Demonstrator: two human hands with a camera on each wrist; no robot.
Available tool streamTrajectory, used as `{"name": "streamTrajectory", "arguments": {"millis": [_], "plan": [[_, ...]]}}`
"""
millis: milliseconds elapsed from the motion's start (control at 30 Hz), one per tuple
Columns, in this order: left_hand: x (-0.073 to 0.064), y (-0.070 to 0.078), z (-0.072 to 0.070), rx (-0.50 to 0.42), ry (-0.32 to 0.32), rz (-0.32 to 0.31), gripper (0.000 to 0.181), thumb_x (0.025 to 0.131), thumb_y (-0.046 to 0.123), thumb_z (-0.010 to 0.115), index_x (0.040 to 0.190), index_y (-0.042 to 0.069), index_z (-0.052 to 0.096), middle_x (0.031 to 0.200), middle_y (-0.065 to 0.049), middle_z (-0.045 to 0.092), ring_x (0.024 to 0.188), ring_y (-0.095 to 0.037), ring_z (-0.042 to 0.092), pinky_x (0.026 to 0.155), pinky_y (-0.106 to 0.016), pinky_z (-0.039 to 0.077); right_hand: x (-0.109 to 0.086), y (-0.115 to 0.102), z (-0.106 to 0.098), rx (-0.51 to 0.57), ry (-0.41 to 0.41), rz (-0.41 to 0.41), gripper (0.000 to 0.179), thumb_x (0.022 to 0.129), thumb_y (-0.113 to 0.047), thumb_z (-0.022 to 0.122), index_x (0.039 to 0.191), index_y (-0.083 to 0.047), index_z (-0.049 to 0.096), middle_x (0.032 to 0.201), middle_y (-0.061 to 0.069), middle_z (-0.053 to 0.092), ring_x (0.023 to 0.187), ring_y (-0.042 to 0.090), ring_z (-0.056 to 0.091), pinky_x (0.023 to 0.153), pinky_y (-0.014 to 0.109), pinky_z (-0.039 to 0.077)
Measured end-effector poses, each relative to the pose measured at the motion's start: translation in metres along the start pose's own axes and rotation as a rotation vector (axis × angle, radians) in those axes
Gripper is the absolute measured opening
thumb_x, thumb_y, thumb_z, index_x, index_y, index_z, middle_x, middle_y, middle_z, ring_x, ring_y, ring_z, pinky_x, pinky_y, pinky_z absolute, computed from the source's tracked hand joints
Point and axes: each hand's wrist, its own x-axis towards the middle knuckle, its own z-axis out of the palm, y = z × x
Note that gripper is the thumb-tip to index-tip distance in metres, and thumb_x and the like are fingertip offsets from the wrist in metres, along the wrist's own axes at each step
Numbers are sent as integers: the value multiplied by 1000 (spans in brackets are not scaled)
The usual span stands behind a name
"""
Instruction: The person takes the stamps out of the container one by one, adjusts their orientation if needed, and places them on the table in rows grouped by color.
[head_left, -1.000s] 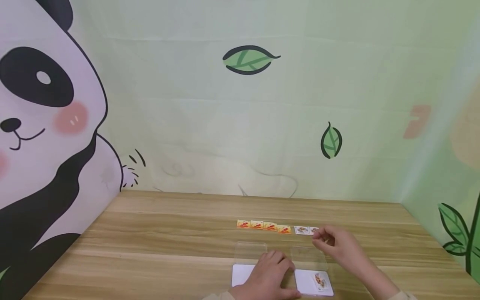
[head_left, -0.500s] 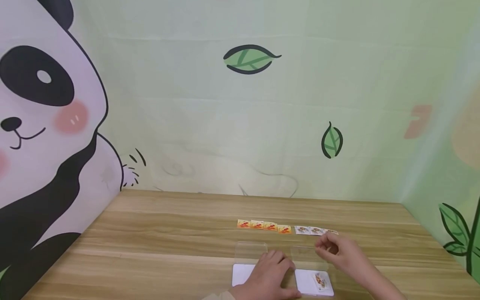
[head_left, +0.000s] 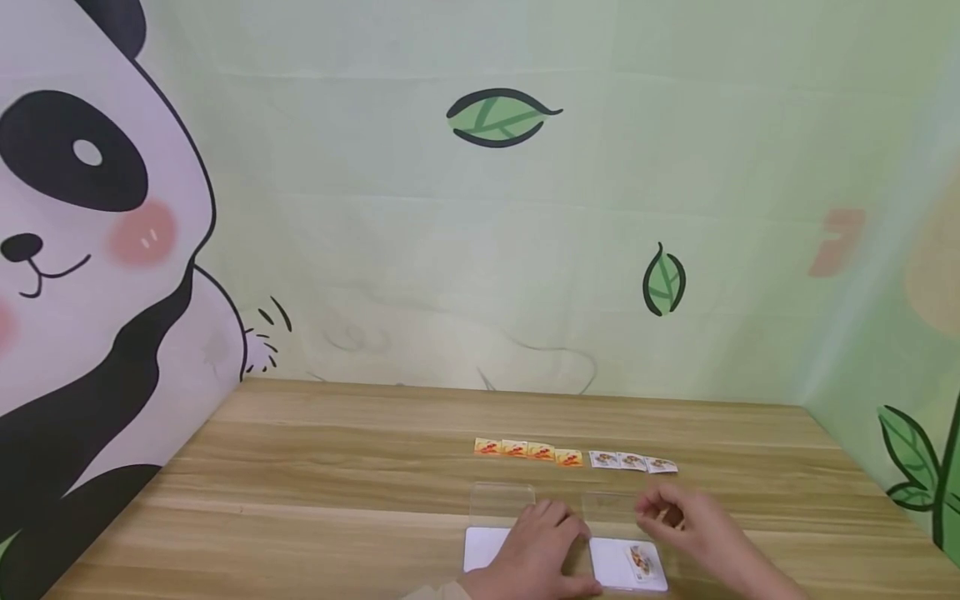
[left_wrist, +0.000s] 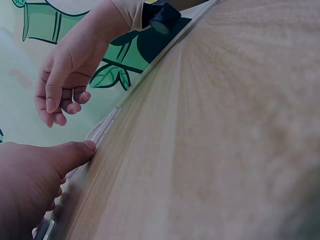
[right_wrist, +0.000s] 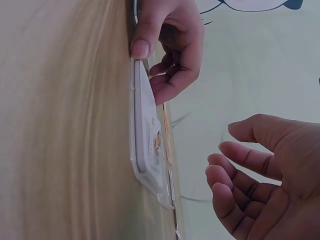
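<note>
Two flat white cases with clear lids folded back lie side by side in the head view. On the right case (head_left: pixel 611 567) lies a small picture card (head_left: pixel 641 562). My left hand (head_left: pixel 536 550) covers part of the left case (head_left: pixel 483 546). It holds the right case at its left end, with the thumb (right_wrist: pixel 141 49) at the near corner and the index finger at the far side. My right hand (head_left: pixel 693 521) hovers over the right case's clear lid (head_left: pixel 611 510). Its fingers are loosely bent and apart, with nothing between them in the right wrist view.
Behind the cases, a row of several yellow cards (head_left: pixel 527 450) with red prints lies on the wooden table (head_left: pixel 337 475). To their right is a row of three white picture cards (head_left: pixel 632 461). A printed cloth backdrop (head_left: pixel 375 208) rises behind the table.
My right hand has drawn back toward me and slightly right, away from the white card row. The third white card has come fully into view. My left hand has stayed in place.
</note>
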Motion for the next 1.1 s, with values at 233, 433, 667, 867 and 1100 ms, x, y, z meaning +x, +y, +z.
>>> {"name": "streamTrajectory", "arguments": {"millis": [233,433,667,867,1100], "plan": [[0,2,3,-12,-16,-13,45,80,56,70,108,21,61,110,9,55,104,-8,48,88,-24,41,-8,6,0,9,-47,59,11,89,-13,66,95,-3,65,84,-3,67,69,-7,50,59,19,46],[1,3,4,-18,-34,-37,47,80,56,69,110,21,61,111,8,55,105,-8,47,92,-26,42,-9,9,2,-11,-64,31,11,88,-15,68,94,-6,65,86,-4,66,72,-6,51,61,20,46],[1,3,2,23,15,-15,46,79,55,71,107,21,62,105,8,54,103,-10,47,91,-26,41,-10,9,3,2,-119,-10,11,86,-18,70,92,-11,64,87,-4,64,76,-5,51,60,19,45],[2,3,3,38,30,-14,47,78,56,71,107,21,62,105,7,54,102,-10,47,90,-26,41,-11,8,3,-19,-157,-6,11,86,-22,71,90,-14,64,85,-9,62,76,-4,50,59,19,44],[0,3,3,41,26,-23,47,78,56,71,107,21,62,106,7,54,102,-10,47,91,-27,41,-12,7,4,-56,-195,33,15,85,-25,71,92,-14,66,89,-7,62,77,-3,50,60,19,44]]}}
